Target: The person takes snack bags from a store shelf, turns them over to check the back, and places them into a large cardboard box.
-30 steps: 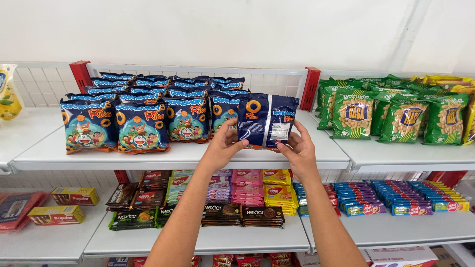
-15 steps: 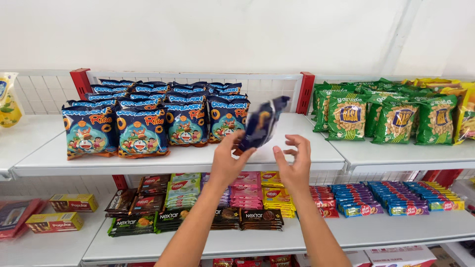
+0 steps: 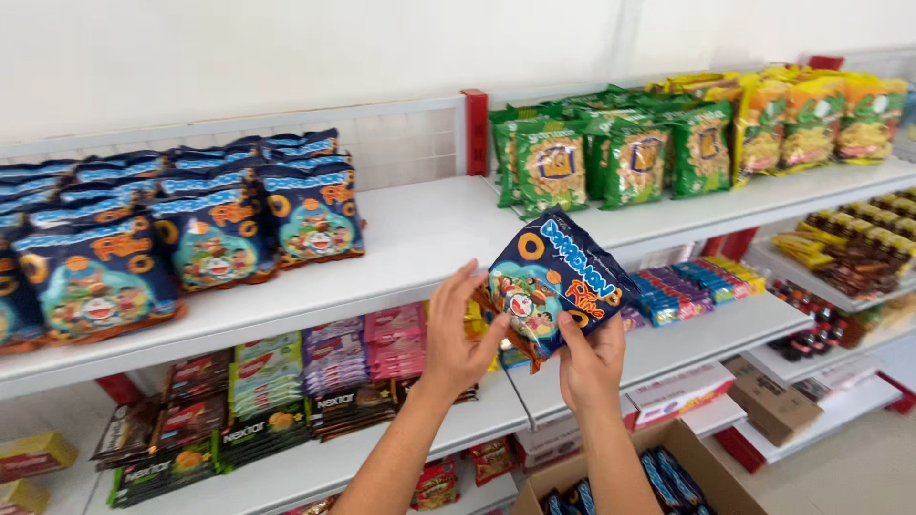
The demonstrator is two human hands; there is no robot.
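**Blue snack packet turned face-up, held in front of the shelves**

Since the earlier frames, the packet has been flipped from its dark back panel to its printed front, and the view has swung so the blue rows now sit at far left and the bare stretch of shelf lies ahead.

At far left stand rows of blue snack bags, upright and leaning back on the white upper shelf. Below them, on the lower shelf, lie dark wafer packs and pink ones beside them.

Moving toward the middle, the left hand has its fingers spread, thumb and fingertips touching the packet's left edge rather than wrapped round it. The blue snack packet is in the air, tilted, in front of the shelf edge and touching no shelf. The right hand is clamped on its lower right corner, thumb on the front.

By its look, the packet is light, puffed with air, soft and crinkly; its glossy film is probably slippery and the contents crushable. The flat sealed edges and corners seem the best places to pinch.

Further right stand green snack bags, then yellow-orange ones. An open cardboard box sits at lower right.
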